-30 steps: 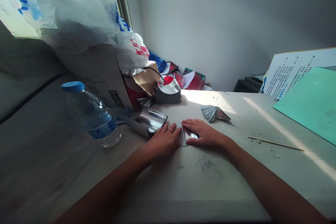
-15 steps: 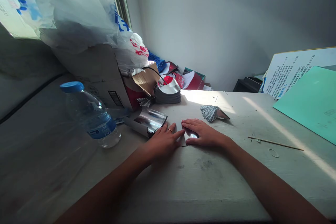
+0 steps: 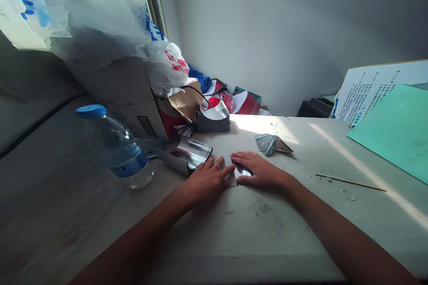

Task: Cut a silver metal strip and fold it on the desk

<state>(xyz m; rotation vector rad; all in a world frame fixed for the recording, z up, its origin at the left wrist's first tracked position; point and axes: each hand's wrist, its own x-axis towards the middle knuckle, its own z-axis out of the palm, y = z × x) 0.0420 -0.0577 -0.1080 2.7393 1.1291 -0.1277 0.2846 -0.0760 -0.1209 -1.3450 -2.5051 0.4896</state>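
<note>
On the tabletop (image 3: 267,236), my left hand (image 3: 210,179) lies palm down with its fingers spread over a small pale sheet (image 3: 232,181). A ring is on one of its fingers, and its index fingertip reaches the seam beside a shiny silver piece of card (image 3: 243,170). Over that silver card rests my right hand (image 3: 256,168), fingers stretched along the far side and thumb at the near side; the palm hides part of it. Left of my left hand is a curled silver sheet (image 3: 195,151). Beyond my right hand stands a fan-like bundle of thin folded silver strips (image 3: 268,144).
A water bottle (image 3: 129,160) with a blue cap stands at left, before a cardboard box (image 3: 123,98) topped by plastic bags (image 3: 100,13). A stack of curved dark pieces (image 3: 214,122) sits behind. To the right are a thin stick (image 3: 351,182), a rubber band (image 3: 348,194) and a green folder (image 3: 394,129).
</note>
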